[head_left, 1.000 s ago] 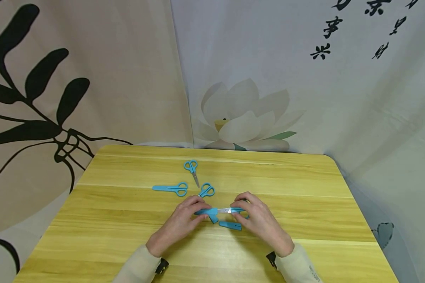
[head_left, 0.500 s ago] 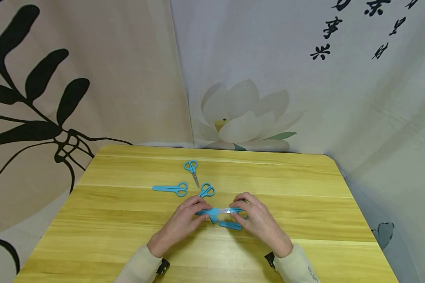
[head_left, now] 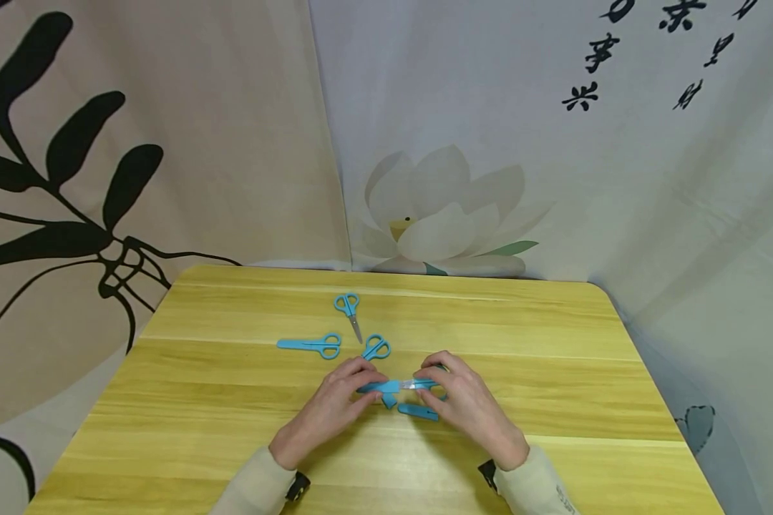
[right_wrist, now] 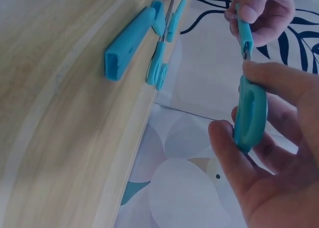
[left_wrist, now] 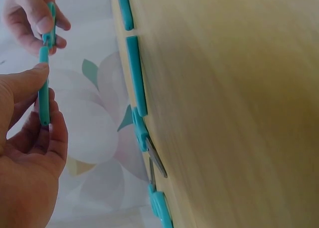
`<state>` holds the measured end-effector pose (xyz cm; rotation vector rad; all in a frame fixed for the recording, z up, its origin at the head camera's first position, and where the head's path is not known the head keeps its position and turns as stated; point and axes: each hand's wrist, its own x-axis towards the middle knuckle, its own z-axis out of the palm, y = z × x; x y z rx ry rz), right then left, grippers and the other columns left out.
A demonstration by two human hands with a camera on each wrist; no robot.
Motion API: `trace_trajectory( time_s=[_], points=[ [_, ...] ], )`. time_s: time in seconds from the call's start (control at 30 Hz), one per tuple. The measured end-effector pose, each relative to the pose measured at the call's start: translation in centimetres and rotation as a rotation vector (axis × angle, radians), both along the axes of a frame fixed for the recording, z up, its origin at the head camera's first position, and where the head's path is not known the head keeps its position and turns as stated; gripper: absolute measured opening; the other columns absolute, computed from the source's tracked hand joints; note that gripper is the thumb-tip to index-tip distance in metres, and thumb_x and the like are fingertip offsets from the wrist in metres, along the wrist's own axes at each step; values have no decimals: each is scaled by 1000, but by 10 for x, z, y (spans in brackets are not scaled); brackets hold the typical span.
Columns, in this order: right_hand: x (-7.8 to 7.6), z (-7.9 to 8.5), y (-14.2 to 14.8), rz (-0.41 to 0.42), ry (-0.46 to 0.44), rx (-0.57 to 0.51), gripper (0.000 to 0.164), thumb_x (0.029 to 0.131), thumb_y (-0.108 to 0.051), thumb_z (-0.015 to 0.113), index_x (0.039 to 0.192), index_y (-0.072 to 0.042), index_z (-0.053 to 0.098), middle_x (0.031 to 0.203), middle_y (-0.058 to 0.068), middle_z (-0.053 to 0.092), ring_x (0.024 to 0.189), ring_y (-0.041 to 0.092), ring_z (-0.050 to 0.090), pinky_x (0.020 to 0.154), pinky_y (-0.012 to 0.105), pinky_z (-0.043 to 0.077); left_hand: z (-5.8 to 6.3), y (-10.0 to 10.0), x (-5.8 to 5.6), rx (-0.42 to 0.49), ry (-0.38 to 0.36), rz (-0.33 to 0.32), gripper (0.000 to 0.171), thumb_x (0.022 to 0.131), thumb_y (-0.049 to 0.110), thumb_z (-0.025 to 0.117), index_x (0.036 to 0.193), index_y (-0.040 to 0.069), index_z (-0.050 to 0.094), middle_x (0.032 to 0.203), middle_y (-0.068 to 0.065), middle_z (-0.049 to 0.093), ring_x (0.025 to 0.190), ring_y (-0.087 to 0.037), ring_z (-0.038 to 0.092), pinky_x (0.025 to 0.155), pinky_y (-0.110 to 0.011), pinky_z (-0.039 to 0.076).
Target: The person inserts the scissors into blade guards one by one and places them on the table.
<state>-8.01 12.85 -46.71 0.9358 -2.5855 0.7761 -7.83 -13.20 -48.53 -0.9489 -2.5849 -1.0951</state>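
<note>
Between thumb and fingers, my left hand [head_left: 331, 400] pinches a blue scissors sheath [left_wrist: 44, 106]. My right hand [head_left: 477, 408] holds a pair of scissors [right_wrist: 251, 113] by the blue handles. Their blades point into the sheath's mouth, and a short stretch of metal [head_left: 410, 385] shows between the two hands. The wrist views show both pieces held above the tabletop. Below them lie two loose sheaths: one [head_left: 419, 411] in full sight, the other [head_left: 389, 401] partly hidden by the left hand in the head view.
Beyond the left hand lie bare-bladed scissors [head_left: 348, 307], a second pair [head_left: 376, 347] with its blades hidden by that hand, and a sheathed pair [head_left: 309, 345]. The wooden table [head_left: 554, 329] ends at a printed curtain [head_left: 451, 107] behind.
My right hand has shifted slightly left with the scissors, and less blade shows outside the sheath. The left hand has moved very slightly right. The other scissors and loose sheaths stay put.
</note>
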Motion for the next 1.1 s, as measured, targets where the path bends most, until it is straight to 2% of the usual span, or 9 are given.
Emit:
trace_trajectory(
  time_s=[0.37, 0.6, 1.1],
  points=[
    [1, 0, -2, -4, -1, 1, 23, 82, -13, 90, 102, -13, 78, 111, 0, 64, 98, 17, 65, 79, 33, 58, -1, 0, 0, 3, -18, -1, 21, 92, 10, 80, 112, 13, 77, 111, 5, 63, 99, -11, 59, 81, -29, 55],
    [2, 0, -2, 2, -9, -16, 22, 83, -13, 89, 103, -13, 78, 112, 0, 64, 90, 15, 67, 71, 27, 58, 1, 1, 0, 4, -27, 8, 21, 92, 9, 80, 112, 13, 77, 111, 5, 63, 99, -11, 59, 80, -29, 55],
    [2, 1, -5, 6, 0, -28, 21, 84, -13, 88, 102, -12, 78, 110, 0, 64, 84, 13, 67, 65, 22, 55, 2, 3, -1, -20, -2, 26, 21, 91, 10, 80, 112, 12, 77, 111, 4, 63, 101, -13, 60, 83, -31, 56]
  ],
)
